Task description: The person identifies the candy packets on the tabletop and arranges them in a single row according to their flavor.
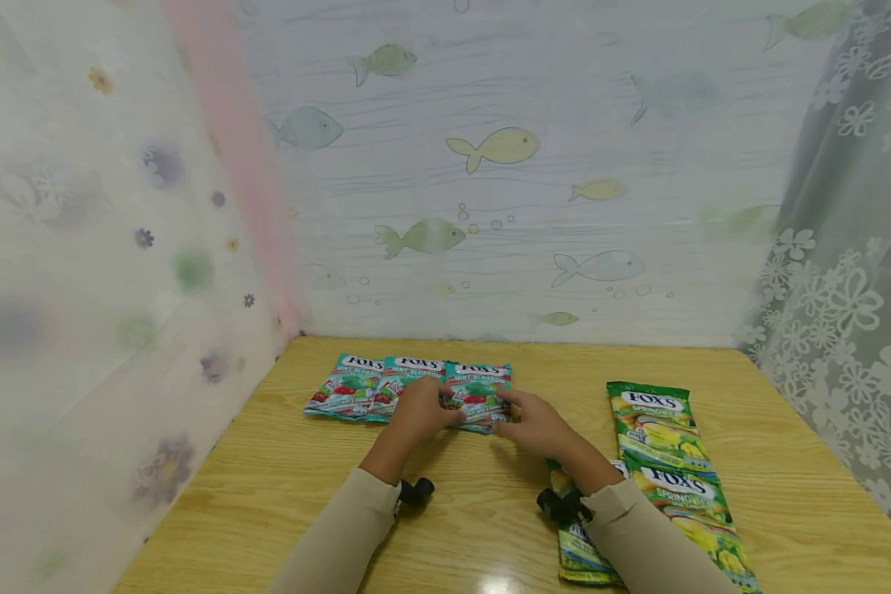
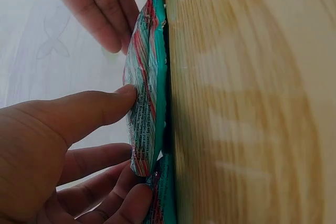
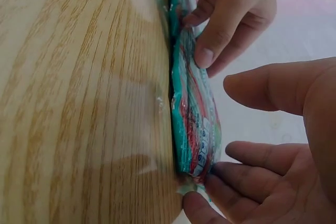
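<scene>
Three teal Fox's Mint Blossom candy packets lie overlapping in a row at the back left of the table. My left hand is at the left end of the rightmost teal candy packet. Its thumb rests on the packet's face, with the curled fingers around that end. At the packet's right end is my right hand, thumb spread apart from the fingers. In the right wrist view, its lower fingertips are at the packet's edge. The left hand partly covers the middle teal candy packet; the leftmost teal candy packet shows beside it.
On the right of the wooden table lie green Fox's candy packets: one at the back, one in front, and another partly under my right forearm. Patterned curtains stand behind and at both sides.
</scene>
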A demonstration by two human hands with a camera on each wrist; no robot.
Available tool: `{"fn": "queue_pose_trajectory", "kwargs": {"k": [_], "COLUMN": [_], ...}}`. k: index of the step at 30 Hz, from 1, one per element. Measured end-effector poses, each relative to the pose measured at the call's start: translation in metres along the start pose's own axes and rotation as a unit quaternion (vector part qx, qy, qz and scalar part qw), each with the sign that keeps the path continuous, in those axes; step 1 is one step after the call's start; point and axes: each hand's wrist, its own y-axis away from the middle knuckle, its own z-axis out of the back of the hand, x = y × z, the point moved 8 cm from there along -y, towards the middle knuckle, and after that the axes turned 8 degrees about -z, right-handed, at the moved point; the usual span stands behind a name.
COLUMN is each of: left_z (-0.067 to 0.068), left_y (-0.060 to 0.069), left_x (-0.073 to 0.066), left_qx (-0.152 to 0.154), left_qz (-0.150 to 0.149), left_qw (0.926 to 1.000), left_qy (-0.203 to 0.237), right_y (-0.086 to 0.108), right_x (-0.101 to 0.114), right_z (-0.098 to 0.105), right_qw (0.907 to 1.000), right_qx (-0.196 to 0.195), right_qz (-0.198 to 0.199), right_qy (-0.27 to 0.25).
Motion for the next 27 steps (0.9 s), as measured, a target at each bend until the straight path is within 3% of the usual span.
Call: {"fn": "queue_pose_trajectory", "kwargs": {"k": [12, 27], "left_z": [-0.0035, -0.0046], "left_y": [0.0011, 0.0010], "left_x": [0.0055, 0.0036], "left_qx": [0.004, 0.003], "left_qz": [0.020, 0.019], "left_qw": [0.9997, 0.9986], "left_qy": [-0.015, -0.048], "right_y": [0.0013, 0.0052], "right_x": [-0.0009, 0.0009], "right_z": [-0.0059, -0.0106], "right_qw": [0.9998, 0.9989], "right_qx": [0.015, 0.039], "right_qz": [-0.008, -0.012], "right_qy": [0.009, 0.022]}}
